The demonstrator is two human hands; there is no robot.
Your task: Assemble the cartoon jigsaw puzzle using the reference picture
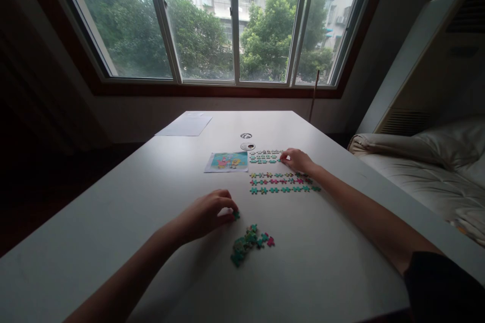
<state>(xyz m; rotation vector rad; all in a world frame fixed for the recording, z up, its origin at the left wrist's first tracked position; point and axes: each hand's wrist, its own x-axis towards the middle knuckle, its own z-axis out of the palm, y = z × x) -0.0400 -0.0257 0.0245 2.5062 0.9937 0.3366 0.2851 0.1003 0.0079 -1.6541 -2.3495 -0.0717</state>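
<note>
My left hand (212,214) is closed in a pinch on a green jigsaw puzzle piece (236,215), just left of a loose pile of puzzle pieces (246,243), mostly green with a pink one. Farther off, my right hand (297,160) has its thumb and fingertips together at the right end of an upper row of puzzle pieces (264,160). A bit of green shows at those fingertips, seemingly a puzzle piece. Nearer to me, below that hand, lie more rows of puzzle pieces (280,181) in green, pink and yellow. A colourful picture sheet (229,161) lies left of the rows.
Two small round items (247,146) lie on the white table (151,212) beyond the rows. White paper (185,125) rests at the far left edge. A padded cream seat or bed (428,161) stands to the right, and a window (235,25) is ahead.
</note>
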